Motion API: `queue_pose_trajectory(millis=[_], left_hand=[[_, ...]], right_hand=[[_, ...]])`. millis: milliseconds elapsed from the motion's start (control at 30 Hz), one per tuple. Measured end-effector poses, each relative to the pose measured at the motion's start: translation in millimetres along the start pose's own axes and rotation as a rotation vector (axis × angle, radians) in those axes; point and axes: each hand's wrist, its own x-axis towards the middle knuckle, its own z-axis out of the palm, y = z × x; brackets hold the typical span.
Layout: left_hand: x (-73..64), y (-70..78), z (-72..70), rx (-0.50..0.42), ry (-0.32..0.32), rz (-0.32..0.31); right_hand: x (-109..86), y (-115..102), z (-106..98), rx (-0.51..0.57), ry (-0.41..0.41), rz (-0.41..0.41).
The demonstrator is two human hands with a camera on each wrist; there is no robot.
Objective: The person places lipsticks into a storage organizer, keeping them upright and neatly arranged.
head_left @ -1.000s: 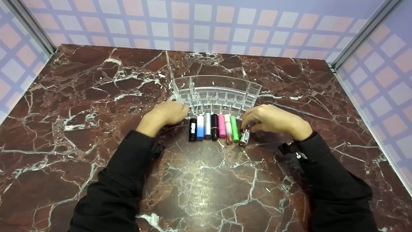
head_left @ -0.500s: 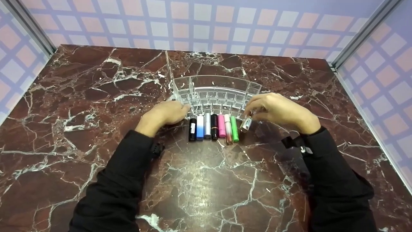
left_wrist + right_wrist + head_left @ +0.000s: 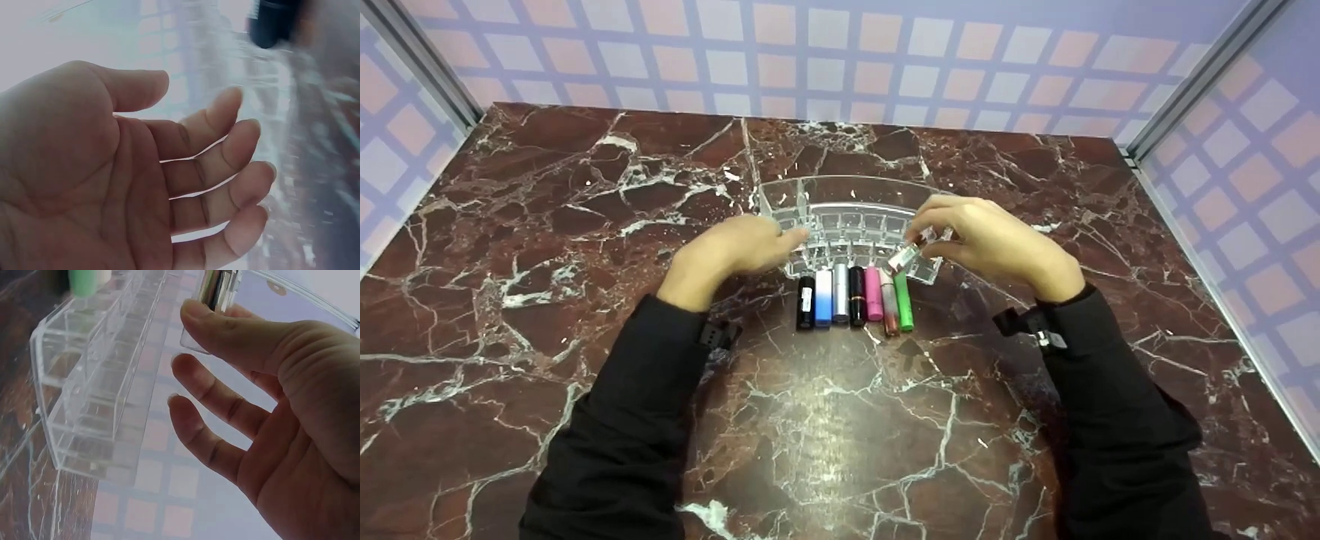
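Note:
My right hand (image 3: 986, 244) pinches a shiny silver lipstick tube (image 3: 904, 258) with a clear end between thumb and fingers. It holds the tube tilted above the front right of a clear acrylic organizer (image 3: 851, 180). In the right wrist view the tube (image 3: 218, 291) shows at the thumb tip, and the other fingers are loosely bent below it. My left hand (image 3: 727, 253) is at the organizer's left side with nothing in it. The left wrist view shows that hand (image 3: 140, 169) with relaxed, slightly bent fingers; whether it touches the organizer cannot be told.
In front of the organizer lies a row of lipstick tubes: black (image 3: 805, 302), blue and white (image 3: 823, 298), silver (image 3: 841, 293), black with a gold band (image 3: 856, 295), pink (image 3: 873, 293), white and brown (image 3: 889, 302), green (image 3: 904, 301). Patterned panels (image 3: 855, 67) border the marble-look table (image 3: 585, 187).
The silver tube has left the right end of the row; my right hand has carried it up and leftward over the organizer. My left hand has shifted slightly up.

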Motion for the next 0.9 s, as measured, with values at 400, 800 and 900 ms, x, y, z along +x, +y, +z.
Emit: queue_pose_trajectory(millis=[400, 800, 900], left_hand=[[-7.6, 36.8, 2.6, -0.042, 0.057, 0.153], [1.9, 57.0, 20.4, 0.051, 0.173, 0.263], [6.1, 57.6, 25.5, 0.086, 0.209, 0.289]], right_hand=[[5.1, 0.0, 7.9, 0.001, 0.048, 0.036], [5.2, -3.3, 15.7, -0.036, 0.066, 0.021], [5.7, -3.4, 17.1, -0.034, 0.069, 0.016]])
